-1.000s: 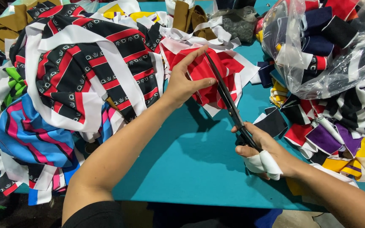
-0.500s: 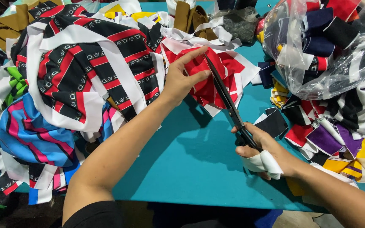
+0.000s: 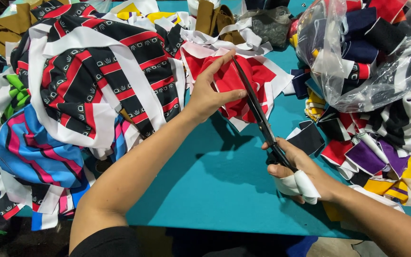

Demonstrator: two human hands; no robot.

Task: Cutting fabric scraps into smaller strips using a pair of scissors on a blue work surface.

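1. My right hand (image 3: 305, 173) is closed around the handles of the black scissors (image 3: 258, 112); my palm and a white cloth wrapped round it hide the handles.
2. My left hand (image 3: 210, 93) pinches the red and white fabric piece (image 3: 243, 85), fingers clamped on its edge beside the blades. I cannot tell how far the blades are parted.
3. The piece lies on the teal counter (image 3: 205, 185), its far side lost under other scraps.
4. A clear plastic bag (image 3: 357, 57), cut off at the frame's top right, holds dark blue, red and black cloth pieces.
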